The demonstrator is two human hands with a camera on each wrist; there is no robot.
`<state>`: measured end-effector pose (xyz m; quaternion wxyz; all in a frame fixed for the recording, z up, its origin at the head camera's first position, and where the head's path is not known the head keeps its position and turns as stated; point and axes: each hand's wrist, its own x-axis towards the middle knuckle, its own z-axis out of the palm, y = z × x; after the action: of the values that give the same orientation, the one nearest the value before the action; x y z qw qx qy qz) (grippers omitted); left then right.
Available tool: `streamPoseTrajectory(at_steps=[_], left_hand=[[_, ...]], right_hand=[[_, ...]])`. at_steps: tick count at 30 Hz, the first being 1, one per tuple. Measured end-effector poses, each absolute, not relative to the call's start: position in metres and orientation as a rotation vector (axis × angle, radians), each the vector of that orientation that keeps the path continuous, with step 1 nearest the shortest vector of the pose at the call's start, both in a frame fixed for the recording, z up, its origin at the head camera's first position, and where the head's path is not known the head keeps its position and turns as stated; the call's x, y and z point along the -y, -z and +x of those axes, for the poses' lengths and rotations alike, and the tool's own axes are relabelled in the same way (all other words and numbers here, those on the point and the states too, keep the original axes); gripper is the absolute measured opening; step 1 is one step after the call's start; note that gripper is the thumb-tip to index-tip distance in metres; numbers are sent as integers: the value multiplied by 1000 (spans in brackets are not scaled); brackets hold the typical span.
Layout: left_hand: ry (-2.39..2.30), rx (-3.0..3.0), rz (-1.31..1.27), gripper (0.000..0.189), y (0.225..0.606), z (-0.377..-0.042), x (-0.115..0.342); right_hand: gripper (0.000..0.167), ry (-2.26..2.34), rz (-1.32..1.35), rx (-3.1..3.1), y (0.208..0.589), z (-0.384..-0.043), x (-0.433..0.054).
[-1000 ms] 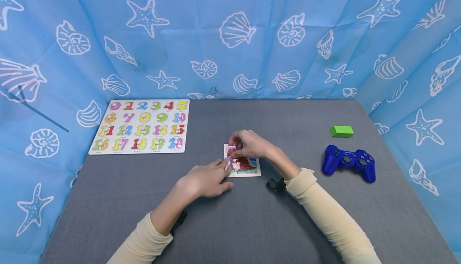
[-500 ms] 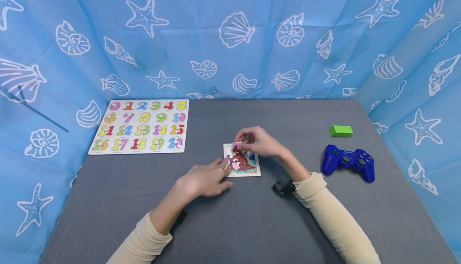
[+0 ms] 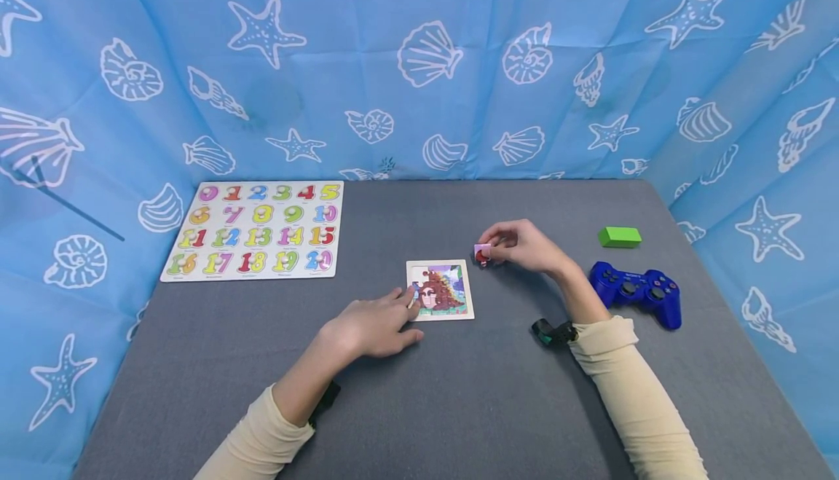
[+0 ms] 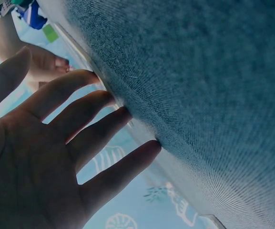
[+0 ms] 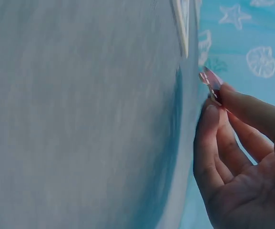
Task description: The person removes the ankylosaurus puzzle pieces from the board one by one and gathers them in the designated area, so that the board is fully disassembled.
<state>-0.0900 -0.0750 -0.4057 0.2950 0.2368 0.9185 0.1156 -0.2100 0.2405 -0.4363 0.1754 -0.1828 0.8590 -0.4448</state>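
Note:
A small square jigsaw puzzle [image 3: 452, 298] in a pale wooden frame lies mid-table, showing a face with long brown hair. Its upper left corner shows bare board where a piece is out. With fingers spread and fairly straight, my left hand [image 3: 373, 327] touches the puzzle's left edge; the left wrist view shows the fingertips [image 4: 123, 113] along that edge. To the right of the puzzle, my right hand [image 3: 524, 247] pinches a pink and red puzzle piece [image 3: 482, 253] between thumb and fingers. The right wrist view shows the piece [image 5: 212, 86] tilted, nearly edge-on, at the fingertips.
A white number board [image 3: 252, 231] with colourful knobbed numerals lies at the back left. On the right are a green block [image 3: 620, 237] and, nearer, a blue game controller [image 3: 636, 293]. A blue seashell-patterned curtain [image 3: 432, 101] surrounds the back and sides of the grey table [image 3: 446, 407].
My right hand has lifted the pink and red puzzle piece from the puzzle's upper left and carried it rightward, past the frame. My left hand has stayed at the puzzle's left edge.

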Motion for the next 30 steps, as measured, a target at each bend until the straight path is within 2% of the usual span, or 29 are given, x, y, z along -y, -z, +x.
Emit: streamPoseTrajectory(at_steps=[18,30], left_hand=[[-318,-2450,654,60,406,-90,75],[-316,-2446,632,61,406,-88,75]], right_hand=[[22,1064,-450,-2557,434,-213,-248],[23,1184,-509,-2471,434,-209,-240]])
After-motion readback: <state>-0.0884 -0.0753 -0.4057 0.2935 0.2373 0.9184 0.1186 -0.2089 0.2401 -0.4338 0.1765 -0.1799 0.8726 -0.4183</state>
